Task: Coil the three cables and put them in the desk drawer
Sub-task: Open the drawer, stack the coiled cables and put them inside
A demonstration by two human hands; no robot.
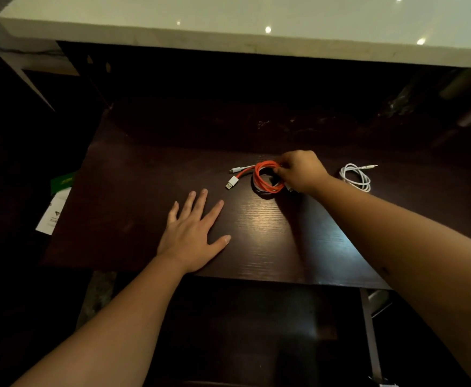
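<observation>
Right hand (301, 171) was out over the far middle of the dark wood surface (133, 208), fingers pinched on the right edge of the coiled red cable (266, 177). Coil lay flat on the surface; its two white plug ends (232, 182) trailed out to the left, one USB plug nearer the camera, a slimmer one just behind it. A paler loop showed under the red coil at its lower left edge, couldn't tell if it was a separate cable or part of the same one.

Left hand (192, 233) was flat on the surface, palm down, fingers spread wide, holding nothing, well to the near left of the red coil and not touching it.

White cable (356, 177) sat already coiled on the surface to the right of the right wrist, apart from the red one, one connector poking out to the upper right.

Pale countertop (256, 23) ran across the top of the view above the dark surface. White and green paper (57, 202) lay off the surface's left edge, lower down. Area below the near edge was too dark to make out
</observation>
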